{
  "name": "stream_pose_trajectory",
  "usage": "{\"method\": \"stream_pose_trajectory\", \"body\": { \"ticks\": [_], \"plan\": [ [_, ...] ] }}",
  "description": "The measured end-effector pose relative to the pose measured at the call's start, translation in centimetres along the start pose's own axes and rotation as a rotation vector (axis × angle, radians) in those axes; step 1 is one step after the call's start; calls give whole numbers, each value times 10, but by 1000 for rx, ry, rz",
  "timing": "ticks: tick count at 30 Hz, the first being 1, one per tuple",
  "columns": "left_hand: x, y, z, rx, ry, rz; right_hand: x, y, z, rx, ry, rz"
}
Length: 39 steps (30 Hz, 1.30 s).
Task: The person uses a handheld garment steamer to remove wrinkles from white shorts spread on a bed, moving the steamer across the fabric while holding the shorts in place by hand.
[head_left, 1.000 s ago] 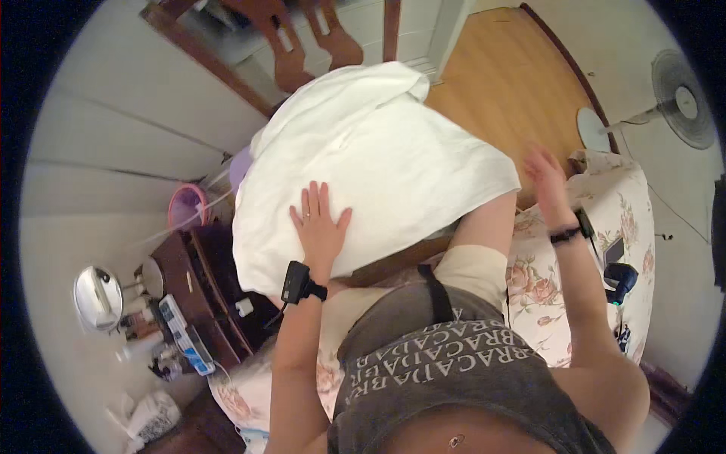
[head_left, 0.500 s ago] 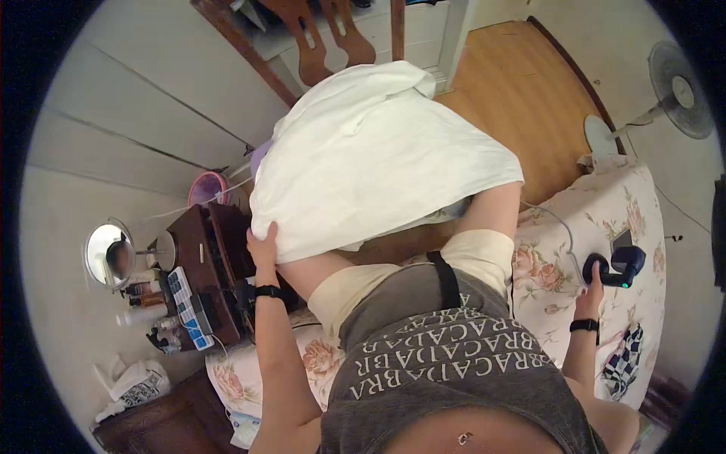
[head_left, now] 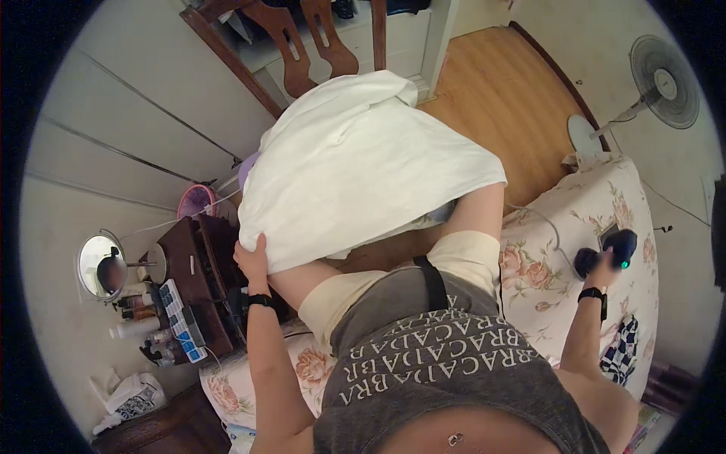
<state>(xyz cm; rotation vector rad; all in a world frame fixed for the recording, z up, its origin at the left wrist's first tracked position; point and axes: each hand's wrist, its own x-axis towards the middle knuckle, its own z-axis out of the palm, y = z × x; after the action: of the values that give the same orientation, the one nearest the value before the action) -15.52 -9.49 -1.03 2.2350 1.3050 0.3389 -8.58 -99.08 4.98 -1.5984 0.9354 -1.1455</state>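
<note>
A large white cloth (head_left: 370, 166), garment-like with folds bunched at its far end, lies spread in front of me and over my knees. At its near left corner, my left hand (head_left: 252, 259) grips the edge, thumb on top and fingers partly hidden. On the right, my right hand (head_left: 602, 274) is closed around a dark blue handheld steamer (head_left: 622, 245) with a small green light. The steamer rests on or just above the flowered bedspread (head_left: 533, 295); I cannot tell which. A pale cord (head_left: 560, 236) runs from beside it toward my knee.
Behind the cloth stands a wooden chair back (head_left: 302, 45). To the left, a dark cabinet (head_left: 185, 250) bears a round mirror (head_left: 103, 266), bottles and a white-and-blue power strip (head_left: 181, 321). A standing fan (head_left: 664, 83) is at far right. A checkered cloth (head_left: 622, 352) lies on the bed.
My right hand has shifted from the steamer's near dark part onto its body, now wrapped around it. My left hand still holds the cloth's edge. The whole view has shifted slightly.
</note>
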Motion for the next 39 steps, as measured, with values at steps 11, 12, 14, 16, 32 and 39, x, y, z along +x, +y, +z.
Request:
{"method": "stream_pose_trajectory", "body": {
  "ticks": [11,12,14,16,32,39],
  "plan": [
    [0,8,4,90,217,237,-95,-240,195,-57,-1195,-418],
    [-7,16,0,93,198,215,-146,-272,209,-134,-1268,-377],
    [-15,20,-3,87,184,184,-215,-304,242,-170,-1500,-704],
    [-19,17,-3,59,298,222,-273,-304,281,-351,-1734,-874],
    [-12,33,-2,-17,283,115,-378,-216,356,-650,-1782,-1201],
    [-13,32,-2,3,277,106,-384,-223,336,-645,-1943,-1351]
  ]
}}
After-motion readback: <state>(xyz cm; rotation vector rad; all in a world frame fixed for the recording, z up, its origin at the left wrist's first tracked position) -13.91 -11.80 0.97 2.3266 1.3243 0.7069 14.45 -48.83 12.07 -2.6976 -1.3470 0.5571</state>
